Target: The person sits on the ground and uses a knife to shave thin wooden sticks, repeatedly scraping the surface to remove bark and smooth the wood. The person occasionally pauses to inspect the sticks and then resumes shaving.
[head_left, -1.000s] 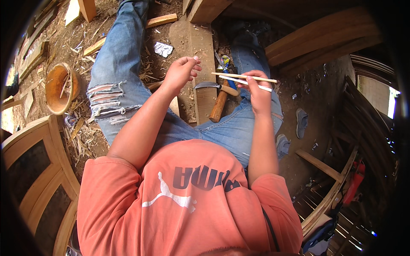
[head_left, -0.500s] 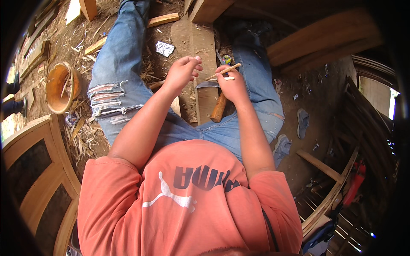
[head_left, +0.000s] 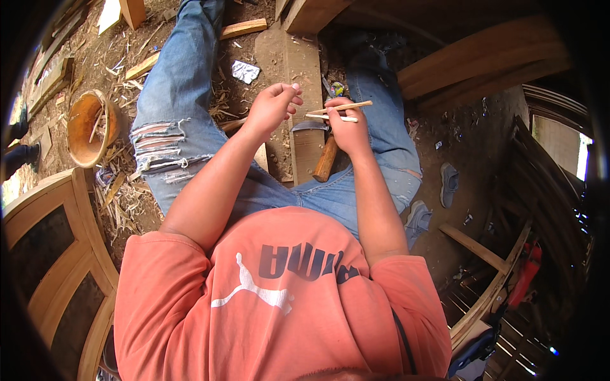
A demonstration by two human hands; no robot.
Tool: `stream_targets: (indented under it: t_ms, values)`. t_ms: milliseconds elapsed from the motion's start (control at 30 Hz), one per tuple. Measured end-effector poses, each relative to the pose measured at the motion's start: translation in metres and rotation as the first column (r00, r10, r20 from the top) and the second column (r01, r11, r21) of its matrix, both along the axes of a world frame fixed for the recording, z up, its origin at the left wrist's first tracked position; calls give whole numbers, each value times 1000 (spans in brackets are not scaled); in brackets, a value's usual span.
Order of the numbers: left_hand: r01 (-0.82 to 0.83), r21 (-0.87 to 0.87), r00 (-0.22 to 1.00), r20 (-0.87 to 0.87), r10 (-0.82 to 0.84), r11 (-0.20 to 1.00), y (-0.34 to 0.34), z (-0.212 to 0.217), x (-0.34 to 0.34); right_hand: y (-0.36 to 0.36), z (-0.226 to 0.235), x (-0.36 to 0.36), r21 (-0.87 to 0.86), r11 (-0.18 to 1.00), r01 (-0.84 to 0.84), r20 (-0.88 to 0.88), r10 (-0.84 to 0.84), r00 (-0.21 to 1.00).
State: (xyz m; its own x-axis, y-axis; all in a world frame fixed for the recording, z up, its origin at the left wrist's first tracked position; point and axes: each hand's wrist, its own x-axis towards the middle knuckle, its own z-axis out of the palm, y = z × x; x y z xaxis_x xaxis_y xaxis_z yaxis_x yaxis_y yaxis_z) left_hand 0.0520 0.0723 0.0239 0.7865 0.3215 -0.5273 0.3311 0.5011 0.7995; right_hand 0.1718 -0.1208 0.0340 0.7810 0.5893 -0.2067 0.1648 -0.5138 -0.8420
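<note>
My right hand [head_left: 351, 132] pinches a thin pale wooden stick [head_left: 349, 106] between thumb and fingers, the stick pointing up to the right. A short white stick [head_left: 342, 118], whose kind I cannot make out, lies across the same fingers. Just to the left, my left hand [head_left: 270, 109] is raised over the plank with fingers curled and fingertips together; anything in them is too small to tell. Below the right hand, a knife rests on the plank [head_left: 303, 82], its curved blade [head_left: 309, 126] to the left and its thick wooden handle [head_left: 326, 159] toward me, partly hidden by the hand.
An orange-brown bucket [head_left: 91, 129] stands at the left among wood shavings. A crumpled silvery wrapper [head_left: 245, 72] lies beyond my left hand. A panelled wooden frame [head_left: 70, 247] is at the lower left, a heavy beam [head_left: 486, 57] at the upper right. Slippers [head_left: 449, 184] lie at the right.
The wooden stick in my right hand has turned flatter and shifted right. More of the white stick shows. My left hand has hardly moved.
</note>
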Motion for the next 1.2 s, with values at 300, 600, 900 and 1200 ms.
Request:
stream_targets:
  t_ms: [300,600,900,1200]
  values:
    - [18,-13,1000,1,-18,1000,0,-2,0,-14,24,8,221,970,97,-129,-70,989]
    - [35,11,999,-19,-35,999,1,4,-1,-22,33,12,252,961,117,-57,-106,993]
    - [36,8,999,-21,-36,999,1,5,-1,-23,34,9,275,954,119,-74,-102,992]
    - [34,-1,999,-9,-34,999,1,2,0,-20,33,6,331,933,139,-67,-124,990]
